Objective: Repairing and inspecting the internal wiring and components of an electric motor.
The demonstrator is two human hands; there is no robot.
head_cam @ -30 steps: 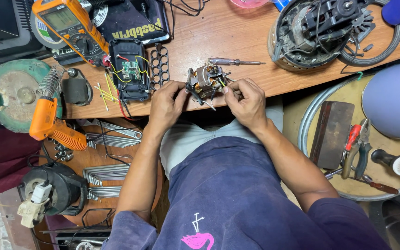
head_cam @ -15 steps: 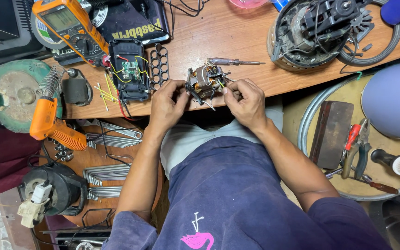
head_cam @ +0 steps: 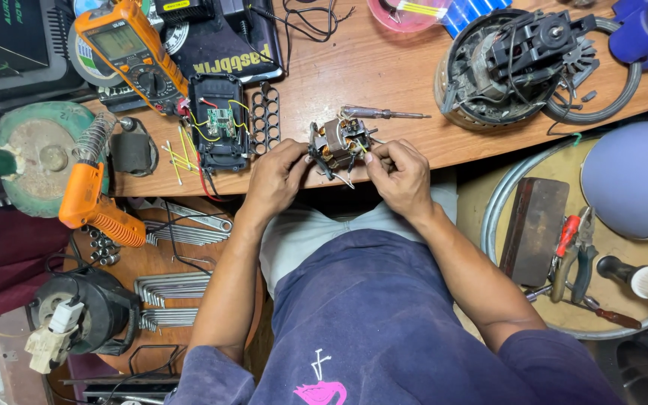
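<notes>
- left hand (head_cam: 277, 176) is closed around the left side of a small electric motor (head_cam: 337, 145), fingers curled onto its frame and thumb on top, holding it just at the near edge of the wooden workbench (head_cam: 384, 71).
- right hand (head_cam: 399, 174) pinches narrowly at the motor's right side, fingertips pressed on the thin wires and terminals there; whether it grips a wire or only steadies it cannot be told.
- the motor looks dense and stiff for its size, a metal core with copper windings; the windings and fine leads seem fragile, so the safest hold is judged to be on the laminated frame, not the coils.
- just behind it lies a slim screwdriver (head_cam: 380, 114), apart from the motor.
- left of the hands sits an open black battery case (head_cam: 219, 124) with a circuit board and coloured wires.
- further left, an orange multimeter (head_cam: 125, 52) and an orange soldering iron (head_cam: 88, 199).
- far right on the bench, a large round motor housing (head_cam: 519, 64).
</notes>
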